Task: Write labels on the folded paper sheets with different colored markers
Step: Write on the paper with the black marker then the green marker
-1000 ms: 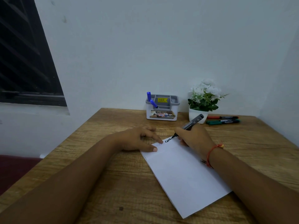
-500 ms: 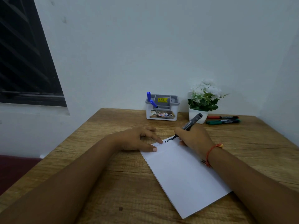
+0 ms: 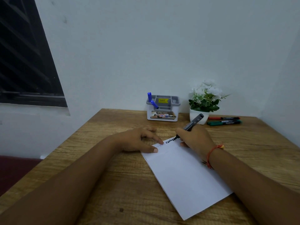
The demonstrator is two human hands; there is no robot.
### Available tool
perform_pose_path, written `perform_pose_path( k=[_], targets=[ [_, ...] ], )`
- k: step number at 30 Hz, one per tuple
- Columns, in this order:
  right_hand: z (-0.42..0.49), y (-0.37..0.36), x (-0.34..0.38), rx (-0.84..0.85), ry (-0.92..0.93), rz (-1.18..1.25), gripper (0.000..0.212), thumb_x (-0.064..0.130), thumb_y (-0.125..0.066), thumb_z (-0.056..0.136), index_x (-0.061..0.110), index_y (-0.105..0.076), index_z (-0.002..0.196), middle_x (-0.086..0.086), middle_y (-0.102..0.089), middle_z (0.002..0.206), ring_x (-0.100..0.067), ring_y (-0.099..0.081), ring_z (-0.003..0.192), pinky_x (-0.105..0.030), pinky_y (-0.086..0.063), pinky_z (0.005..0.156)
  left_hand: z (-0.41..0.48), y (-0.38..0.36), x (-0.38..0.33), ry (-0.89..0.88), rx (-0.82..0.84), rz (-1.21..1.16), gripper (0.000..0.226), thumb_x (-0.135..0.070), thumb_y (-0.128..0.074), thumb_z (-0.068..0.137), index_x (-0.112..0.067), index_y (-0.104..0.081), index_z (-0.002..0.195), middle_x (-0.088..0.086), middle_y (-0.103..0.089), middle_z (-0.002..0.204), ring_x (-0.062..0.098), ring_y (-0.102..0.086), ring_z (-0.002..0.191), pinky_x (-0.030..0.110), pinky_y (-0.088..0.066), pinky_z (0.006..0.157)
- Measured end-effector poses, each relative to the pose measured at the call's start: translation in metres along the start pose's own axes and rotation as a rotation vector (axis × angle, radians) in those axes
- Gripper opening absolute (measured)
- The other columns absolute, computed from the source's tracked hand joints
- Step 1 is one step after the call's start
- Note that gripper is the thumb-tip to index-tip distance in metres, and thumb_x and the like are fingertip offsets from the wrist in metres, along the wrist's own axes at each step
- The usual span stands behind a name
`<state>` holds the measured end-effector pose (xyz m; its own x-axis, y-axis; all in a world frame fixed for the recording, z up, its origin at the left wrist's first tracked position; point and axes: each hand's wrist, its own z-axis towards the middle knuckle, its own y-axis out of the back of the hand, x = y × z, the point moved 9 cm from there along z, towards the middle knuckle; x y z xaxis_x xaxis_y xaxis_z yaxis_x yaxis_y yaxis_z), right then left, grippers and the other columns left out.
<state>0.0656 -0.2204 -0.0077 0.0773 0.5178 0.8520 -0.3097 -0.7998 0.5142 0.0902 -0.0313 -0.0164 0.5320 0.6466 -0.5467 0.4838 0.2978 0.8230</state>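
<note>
Moved slightly rightward since 1 s ago: tip of black marker point(image 3: 193, 122), inked word longer. Nearest, folded paper sheet point(image 3: 183, 172) flat on wooden table point(image 3: 113, 184), between both forearms. Left hand point(image 3: 138, 140) pressing the sheet's far-left corner with straight fingers. Right hand point(image 3: 194, 140) pinching the marker, tip on the sheet's far edge. Beyond the left hand, holder point(image 3: 163, 114) with 2 blue markers point(image 3: 154, 103). Beyond the right hand, potted flowers point(image 3: 204, 98), pot partly hidden behind the marker's end; further right, red marker point(image 3: 224, 118) beside green marker point(image 3: 224, 122).

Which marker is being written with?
The black marker, gripped in the right hand, tip on the white sheet. The red marker and green marker lie beside the flower pot; the blue markers stand in the holder.
</note>
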Motion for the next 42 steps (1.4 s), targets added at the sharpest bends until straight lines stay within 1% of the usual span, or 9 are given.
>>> perform_pose_path(
  k=[6,15,18,21,25,28,34,39,42],
  targets=[
    [-0.001,0.000,0.000,0.000,-0.007,0.012,0.023,0.026,-0.064,0.086,0.014,-0.058,0.067,-0.001,-0.066,0.064,-0.013,-0.069,0.052,-0.028,-0.050,0.058,0.000,0.001,0.000,0.003,-0.005,0.006,0.036,-0.048,-0.069,0.084,-0.057,-0.059,0.118,-0.013,-0.022,0.158,0.011,-0.019,0.145,0.037,-0.019,0.117],
    [0.001,0.001,0.001,0.002,0.003,-0.009,0.025,0.027,-0.062,0.087,0.014,-0.056,0.067,0.000,-0.064,0.061,-0.011,-0.067,0.049,-0.028,-0.048,0.061,-0.001,0.001,-0.001,-0.004,-0.007,-0.004,0.036,-0.049,-0.069,0.084,-0.058,-0.059,0.117,-0.012,-0.023,0.158,0.011,-0.020,0.145,0.038,-0.019,0.118],
    [-0.001,0.001,0.002,0.005,0.003,-0.010,0.026,0.029,-0.061,0.087,0.006,-0.065,0.074,-0.003,-0.067,0.066,-0.005,-0.061,0.042,-0.023,-0.048,0.053,-0.001,0.001,-0.001,-0.003,-0.007,-0.004,0.036,-0.048,-0.069,0.084,-0.057,-0.059,0.118,-0.011,-0.023,0.158,0.012,-0.020,0.145,0.040,-0.019,0.119],
    [-0.006,-0.004,0.010,0.048,0.073,-0.071,0.026,0.028,-0.062,0.087,0.009,-0.060,0.069,0.000,-0.060,0.059,0.001,-0.051,0.035,-0.018,-0.040,0.044,0.000,0.002,-0.001,-0.014,-0.016,-0.011,0.035,-0.048,-0.069,0.084,-0.057,-0.060,0.116,-0.011,-0.023,0.158,0.012,-0.020,0.145,0.041,-0.019,0.119],
    [-0.001,0.004,0.005,-0.033,0.047,-0.072,0.027,0.028,-0.060,0.088,0.014,-0.055,0.066,-0.001,-0.060,0.056,0.000,-0.057,0.040,-0.025,-0.045,0.052,0.000,0.002,0.000,-0.022,-0.024,-0.020,0.035,-0.048,-0.070,0.083,-0.057,-0.060,0.116,-0.010,-0.024,0.158,0.013,-0.021,0.145,0.041,-0.019,0.119],
    [0.003,0.005,0.000,-0.057,0.009,-0.046,0.024,0.029,-0.060,0.087,0.013,-0.060,0.068,-0.003,-0.065,0.060,-0.018,-0.068,0.058,-0.034,-0.054,0.065,0.001,0.002,0.001,-0.019,-0.023,-0.012,0.036,-0.048,-0.070,0.083,-0.057,-0.060,0.116,-0.011,-0.023,0.158,0.012,-0.020,0.145,0.041,-0.019,0.119],
    [0.007,0.004,-0.010,-0.030,-0.057,0.163,0.025,0.028,-0.060,0.089,0.005,-0.070,0.084,-0.009,-0.073,0.082,-0.016,-0.066,0.058,-0.031,-0.055,0.061,0.002,0.002,0.002,-0.014,-0.029,-0.024,0.041,-0.047,-0.072,0.082,-0.056,-0.058,0.120,-0.014,-0.024,0.157,0.006,-0.022,0.143,0.034,-0.020,0.116],
    [0.004,0.005,0.000,-0.038,0.064,0.245,0.023,0.036,-0.067,0.093,0.018,-0.063,0.080,-0.004,-0.066,0.074,-0.013,-0.060,0.061,-0.017,-0.045,0.044,0.002,0.015,0.013,0.012,-0.185,-0.148,0.061,-0.056,-0.076,0.072,-0.052,-0.048,0.126,-0.017,-0.045,0.140,0.006,-0.040,0.131,0.035,-0.037,0.110],
    [0.001,0.006,0.005,-0.027,0.118,0.244,0.024,0.035,-0.075,0.088,0.013,-0.065,0.086,-0.001,-0.064,0.069,-0.012,-0.056,0.059,-0.022,-0.044,0.046,0.000,0.027,0.023,0.085,-0.335,-0.110,0.056,-0.050,-0.073,0.078,-0.037,-0.051,0.128,-0.013,-0.051,0.133,0.008,-0.047,0.123,0.033,-0.043,0.102]
  ],
)
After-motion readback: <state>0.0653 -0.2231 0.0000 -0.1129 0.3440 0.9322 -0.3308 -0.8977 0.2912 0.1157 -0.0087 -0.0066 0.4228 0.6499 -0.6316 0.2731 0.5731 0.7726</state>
